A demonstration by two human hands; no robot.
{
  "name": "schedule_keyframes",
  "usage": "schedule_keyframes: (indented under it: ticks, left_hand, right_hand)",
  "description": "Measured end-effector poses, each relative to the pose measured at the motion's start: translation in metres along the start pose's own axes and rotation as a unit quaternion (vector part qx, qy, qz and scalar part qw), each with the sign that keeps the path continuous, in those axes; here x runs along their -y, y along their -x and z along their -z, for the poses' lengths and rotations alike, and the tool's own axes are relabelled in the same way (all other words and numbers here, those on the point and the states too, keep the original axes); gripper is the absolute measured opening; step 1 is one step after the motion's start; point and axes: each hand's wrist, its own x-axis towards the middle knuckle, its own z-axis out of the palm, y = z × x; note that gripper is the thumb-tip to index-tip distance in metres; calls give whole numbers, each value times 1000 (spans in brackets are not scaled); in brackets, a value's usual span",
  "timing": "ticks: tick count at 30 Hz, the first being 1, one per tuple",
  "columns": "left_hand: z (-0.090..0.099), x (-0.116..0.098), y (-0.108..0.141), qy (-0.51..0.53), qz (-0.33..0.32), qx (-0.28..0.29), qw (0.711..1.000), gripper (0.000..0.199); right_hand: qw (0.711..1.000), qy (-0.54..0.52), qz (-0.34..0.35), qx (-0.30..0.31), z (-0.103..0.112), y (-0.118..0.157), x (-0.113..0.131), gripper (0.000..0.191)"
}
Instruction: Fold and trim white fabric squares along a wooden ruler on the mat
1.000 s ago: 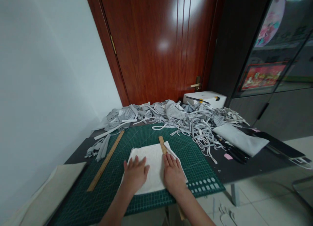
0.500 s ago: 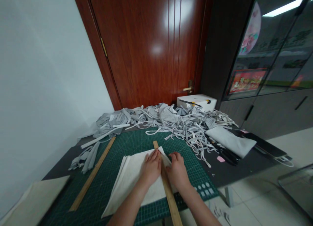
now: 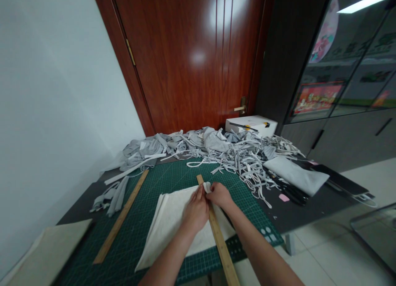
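Observation:
A stack of cream cloth (image 3: pixel 173 211) lies on the green cutting mat (image 3: pixel 182 170), with a wooden ruler (image 3: pixel 222 244) lengthwise over its right part. My left hand (image 3: pixel 196 207) rests flat on the cloth beside the ruler, fingers stretched forward, fingertips at the ruler's edge. My right hand (image 3: pixel 219 195) is closed in a pinch on the cloth's far right edge, which is lifted and curled up near the ruler's far end. The right fingertips are partly hidden.
A second wooden ruler (image 3: pixel 123 213) lies on the mat's left side. More folded cream cloth (image 3: pixel 58 249) sits at the near left. Grey fabric scraps (image 3: pixel 213 139) are heaped along the back, before a white box (image 3: pixel 252 125). A grey pouch (image 3: pixel 297 176) is at the right.
My right hand has shifted toward the far edge, closed on the cloth and lifted its edge up by the ruler. My left hand stays on the cloth. The view has shifted slightly.

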Motion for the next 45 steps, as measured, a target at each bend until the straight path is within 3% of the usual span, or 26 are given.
schedule_keyframes:
  ticks: [6, 10, 14, 17, 24, 31, 34, 38, 41, 45]
  left_hand:
    - [1, -2, 0, 6, 9, 9, 1000, 49]
    - [9, -7, 1, 44, 38, 1, 998, 40]
    - [16, -9, 0, 106, 50, -4, 993, 29]
    - [18, -6, -3, 144, 44, 19, 988, 36]
    - [20, 3, -6, 129, 23, 148, 980, 71]
    - [25, -1, -3, 101, 12, 126, 987, 71]
    - [29, -5, -1, 88, 13, 96, 991, 62]
    - [31, -8, 1, 84, 1, 79, 993, 50]
    - [30, -8, 1, 83, -9, 102, 991, 51]
    - [28, -7, 0, 74, -27, 151, 985, 65]
  right_hand:
    - [997, -30, 57, -46, 0, 3, -10, 35]
    - [995, -8, 80, -54, 1, 3, -19, 30]
    - [996, 31, 56, -68, 1, 0, -23, 29]
    - [995, 55, 48, -71, 0, 0, -21, 28]
    - [992, 81, 69, -67, 0, 3, -23, 26]
    - [995, 65, 62, -47, 6, -1, -29, 22]
    - [995, 56, 71, -32, 10, 6, -27, 22]
    - [996, 47, 80, -13, 16, 25, -27, 41]
    - [997, 52, 58, 0, 17, 44, -33, 51]
    - [998, 62, 15, 19, 19, 64, -38, 44]
